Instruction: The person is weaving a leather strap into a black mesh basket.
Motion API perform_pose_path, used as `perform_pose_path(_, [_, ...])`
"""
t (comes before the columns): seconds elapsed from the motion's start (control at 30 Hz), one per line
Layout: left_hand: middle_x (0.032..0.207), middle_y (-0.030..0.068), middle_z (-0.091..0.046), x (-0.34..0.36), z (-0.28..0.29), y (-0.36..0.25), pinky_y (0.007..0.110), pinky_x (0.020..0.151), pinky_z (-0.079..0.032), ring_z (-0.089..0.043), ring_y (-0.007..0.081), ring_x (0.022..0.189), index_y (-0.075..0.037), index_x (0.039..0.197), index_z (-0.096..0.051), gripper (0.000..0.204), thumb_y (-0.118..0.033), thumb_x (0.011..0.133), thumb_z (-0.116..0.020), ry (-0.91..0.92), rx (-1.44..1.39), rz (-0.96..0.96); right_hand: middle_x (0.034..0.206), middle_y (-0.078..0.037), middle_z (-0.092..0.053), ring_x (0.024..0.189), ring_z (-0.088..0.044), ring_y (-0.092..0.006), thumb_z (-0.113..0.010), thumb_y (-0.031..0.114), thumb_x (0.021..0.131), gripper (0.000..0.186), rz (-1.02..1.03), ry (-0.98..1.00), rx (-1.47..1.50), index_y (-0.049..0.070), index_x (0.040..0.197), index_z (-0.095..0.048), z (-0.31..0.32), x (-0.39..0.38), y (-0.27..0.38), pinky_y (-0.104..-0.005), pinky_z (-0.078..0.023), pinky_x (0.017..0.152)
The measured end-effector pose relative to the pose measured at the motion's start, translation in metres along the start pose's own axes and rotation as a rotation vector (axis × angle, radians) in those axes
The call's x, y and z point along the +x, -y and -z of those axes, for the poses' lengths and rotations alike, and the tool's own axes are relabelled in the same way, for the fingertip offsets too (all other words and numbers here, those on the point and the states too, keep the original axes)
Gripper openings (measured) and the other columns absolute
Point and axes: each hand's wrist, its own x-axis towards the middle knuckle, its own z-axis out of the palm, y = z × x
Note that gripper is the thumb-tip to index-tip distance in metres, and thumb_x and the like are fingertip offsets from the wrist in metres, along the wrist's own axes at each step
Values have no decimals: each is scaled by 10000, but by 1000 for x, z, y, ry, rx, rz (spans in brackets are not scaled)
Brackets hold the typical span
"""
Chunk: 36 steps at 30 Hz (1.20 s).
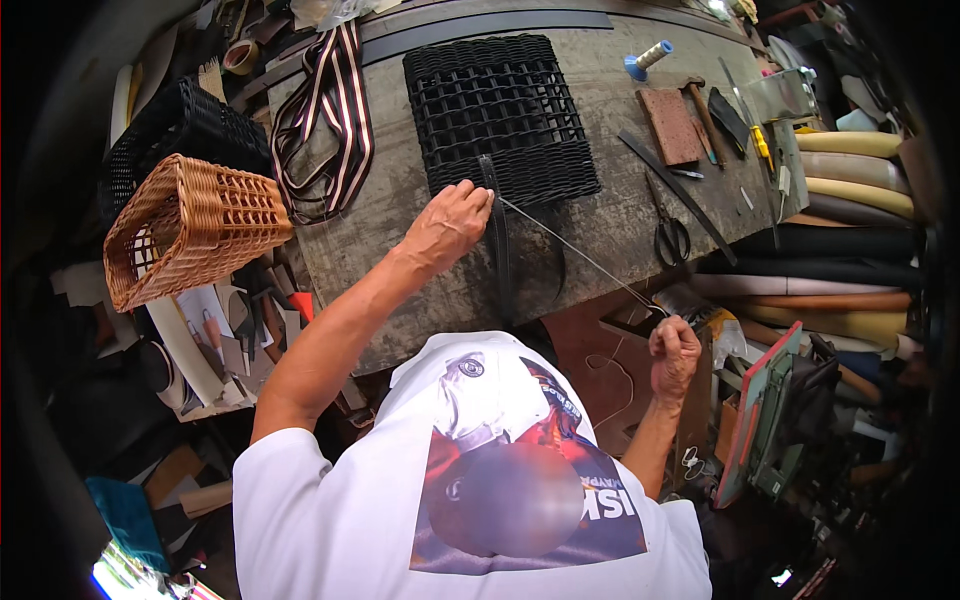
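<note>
Fingers of your left hand [450, 225] were pinched together on the black strap [502, 250], at the near side of the black woven basket [545, 178]. Fingers of your right hand [673, 352] were curled in, holding the pale thread [570, 243]; the exact point of grip was too small to tell. The thread ran in a straight line between your two hands. The strap's upper end lay against the basket, and its lower part extended toward you. The basket rested on the worktable [385, 285], ahead of your left hand, with its open lattice visible beyond a closely woven band. Your right hand was well apart from the basket, past the table's near edge. To your right on the table lay the scissors [672, 240], a long dark strip [680, 195], a reddish block [670, 126], a hammer [706, 120] and a yellow-handled tool [761, 143]. Farther ahead was a thread spool [652, 57] with a blue base, tilted. To your left lay striped webbing [325, 130], with a brown wicker basket [235, 215] beside it. Rolled material [850, 190] was stacked at far right.
</note>
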Motion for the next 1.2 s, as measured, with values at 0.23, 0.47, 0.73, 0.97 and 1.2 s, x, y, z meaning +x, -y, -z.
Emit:
perform_pose_path(0.23, [961,84,-578,1,1,-3,317,821,-489,-552,215,925,84,1152,-665,326,-40,852,-634,-87,46,-16,670,5,-541,606,-479,-93,-671,211,976,248,-78,-449,-775,20,822,-633,204,-47,56,-280,-376,542])
perform_pose_path(0.47, [932,90,-581,3,-2,-14,331,820,-494,-563,222,914,84,1165,-661,334,-22,850,-624,-125,63,70,789,-194,-715,754,-673,-416,-671,378,882,349,-8,-970,-1572,36,818,-705,312,38,44,-510,-506,714])
perform_pose_path(0.73, [921,86,-588,8,-3,-36,338,824,-503,-574,230,913,67,1173,-668,346,8,835,-621,-119,141,233,1146,-190,-635,1084,-606,-370,-675,140,948,312,730,36,-1342,10,1230,-658,45,191,-2,-461,-501,931])
perform_pose_path(0.97, [934,92,-610,12,-3,-48,341,832,-507,-585,238,913,67,1169,-671,356,2,822,-630,-146,156,330,1088,-153,-627,979,-629,-309,-709,60,883,327,728,608,-772,-7,1201,-670,-183,120,-46,-402,-513,844])
perform_pose_path(1.2, [961,105,-618,4,-12,-48,365,841,-514,-596,261,939,33,1142,-691,325,6,818,-679,-365,-39,440,1115,-118,-600,1067,-546,-275,-741,185,882,446,848,582,-937,-7,1273,-649,-198,132,-65,-411,-426,904])
